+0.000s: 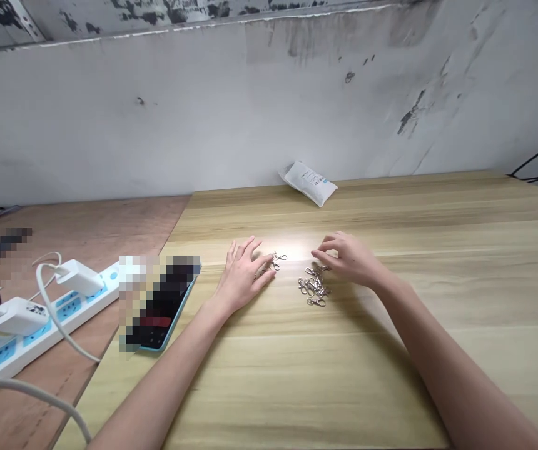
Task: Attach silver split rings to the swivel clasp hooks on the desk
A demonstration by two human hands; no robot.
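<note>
A small pile of silvery metal lobster clasp hooks [314, 286] lies on the wooden tabletop, below and left of my right hand [348, 257]. That hand hovers over the pile's upper edge with its fingers curled and thumb and forefinger drawn together. Whether anything is between those fingertips is too small to make out. My left hand [242, 273] rests palm down with its fingers spread. Its thumb and forefinger touch a smaller group of clasp hooks [277, 257], part of which the fingers hide. A gap of bare wood separates the two groups.
A white plastic packet [309, 182] lies by the wall at the back. Left of my left arm is a phone [168, 306] with a blue edge. A white power strip [69, 306] with chargers and cables lies on the lower brownish surface at left.
</note>
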